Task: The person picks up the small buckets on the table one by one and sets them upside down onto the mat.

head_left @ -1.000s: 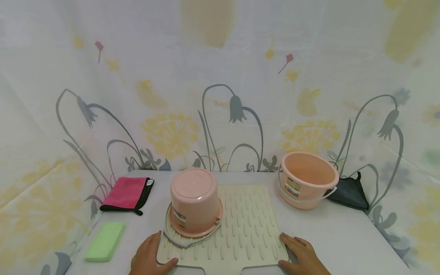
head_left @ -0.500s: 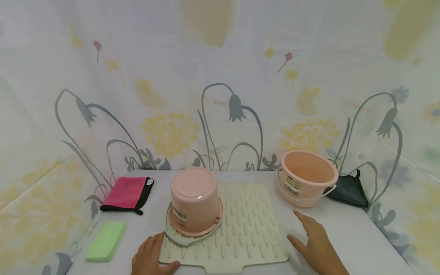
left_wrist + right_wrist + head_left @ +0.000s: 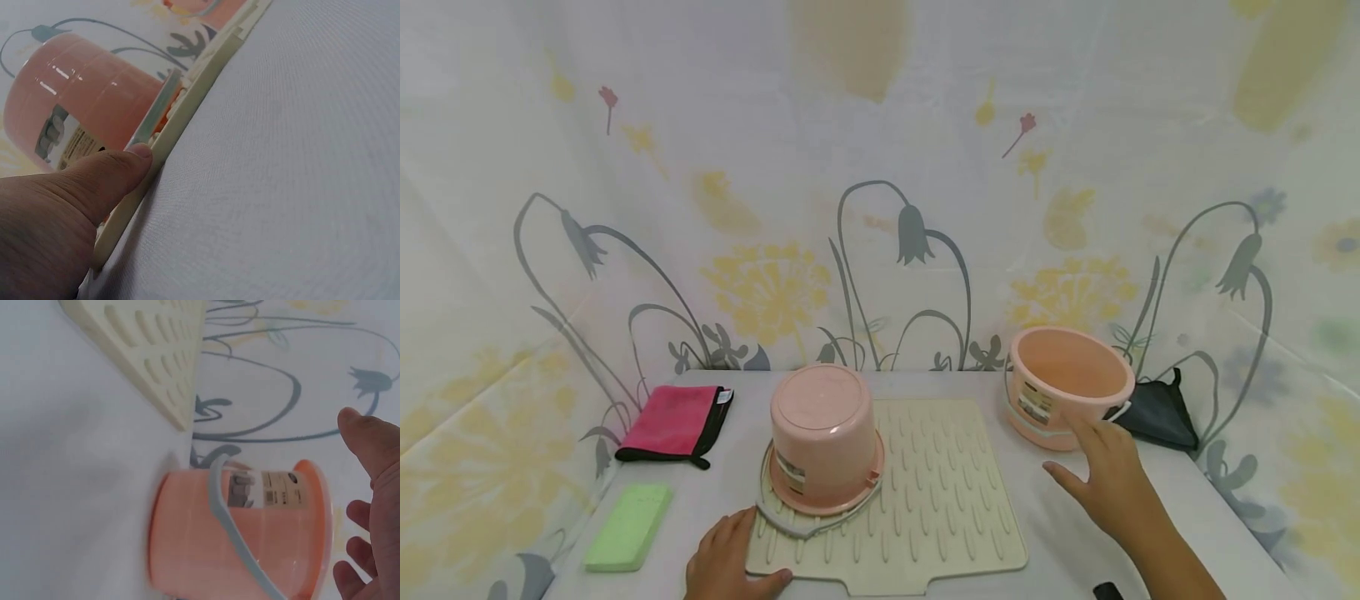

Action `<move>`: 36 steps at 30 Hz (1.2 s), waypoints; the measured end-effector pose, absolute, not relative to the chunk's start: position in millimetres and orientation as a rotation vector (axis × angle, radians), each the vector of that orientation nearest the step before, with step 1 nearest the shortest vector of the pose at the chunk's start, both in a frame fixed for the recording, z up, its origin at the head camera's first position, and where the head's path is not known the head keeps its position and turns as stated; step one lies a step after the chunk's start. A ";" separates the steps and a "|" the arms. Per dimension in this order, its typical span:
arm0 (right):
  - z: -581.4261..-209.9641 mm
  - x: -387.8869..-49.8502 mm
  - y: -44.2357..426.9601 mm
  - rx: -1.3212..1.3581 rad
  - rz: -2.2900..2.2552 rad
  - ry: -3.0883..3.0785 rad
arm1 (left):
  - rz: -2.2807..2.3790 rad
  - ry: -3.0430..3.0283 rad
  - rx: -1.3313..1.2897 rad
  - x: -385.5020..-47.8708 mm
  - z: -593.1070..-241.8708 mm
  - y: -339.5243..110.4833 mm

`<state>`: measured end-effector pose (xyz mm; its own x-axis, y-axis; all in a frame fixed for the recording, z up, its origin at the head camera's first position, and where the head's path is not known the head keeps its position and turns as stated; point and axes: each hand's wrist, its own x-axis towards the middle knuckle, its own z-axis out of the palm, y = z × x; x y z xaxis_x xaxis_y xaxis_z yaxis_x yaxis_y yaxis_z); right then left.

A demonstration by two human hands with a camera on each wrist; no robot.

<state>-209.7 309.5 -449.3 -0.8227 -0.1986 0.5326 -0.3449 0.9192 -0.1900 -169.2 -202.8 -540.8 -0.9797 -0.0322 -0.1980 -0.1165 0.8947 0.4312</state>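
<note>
Toward the far right of a white surface (image 3: 1210,517), a peach bucket (image 3: 281,534) stands upright, mouth facing up, its pale handle (image 3: 217,494) drooping across the near side. The person's right grip (image 3: 1108,483), a bare hand, is stretched out to it. From the head camera the fingertips overlap the bucket's wall, but the right wrist view shows a gap between them and the rim. That grip is wide, thumb well apart from the fingers, holding nothing.

Around the middle lies a cream board (image 3: 940,483), marked with short ridges or grooves. A pink bucket (image 3: 823,442) sits upside down on its left part, a grey handle loop (image 3: 805,534) lying around its near side. The left grip (image 3: 726,554) is spread about the board's near left corner; how firmly it presses cannot be told.

For a good reach, the right grip would probably do best to come over the drooping handle rather than catch on it, then take the rim with thumb and fingers on opposite faces. The plastic looks light, so even, gentle pressure should be enough; a sideways knock could tip it or drag the dark cloth (image 3: 1157,412) partly hidden behind. Meanwhile, light pressure from the left grip should keep the board from sliding.
</note>
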 end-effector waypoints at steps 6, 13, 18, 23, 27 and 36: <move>-439.3 -234.7 327.3 0.486 0.259 -2.497 | 0.671 2.876 -0.110 -169.1 -539.8 -202.4; -430.1 -265.8 340.3 0.631 0.131 -2.368 | 0.682 2.864 -0.127 -170.6 -540.6 -202.7; -427.3 -286.2 347.1 0.718 0.074 -2.215 | 0.695 2.838 -0.160 -171.2 -541.8 -203.0; -425.2 -300.9 354.5 0.745 0.043 -2.219 | 0.698 2.824 -0.178 -172.6 -541.9 -202.4; -424.3 -304.9 358.9 0.698 0.021 -2.328 | 0.696 2.833 -0.160 -172.5 -543.3 -203.5; -433.9 -308.8 354.3 0.535 0.100 -2.511 | 0.706 2.851 -0.144 -173.2 -543.0 -204.2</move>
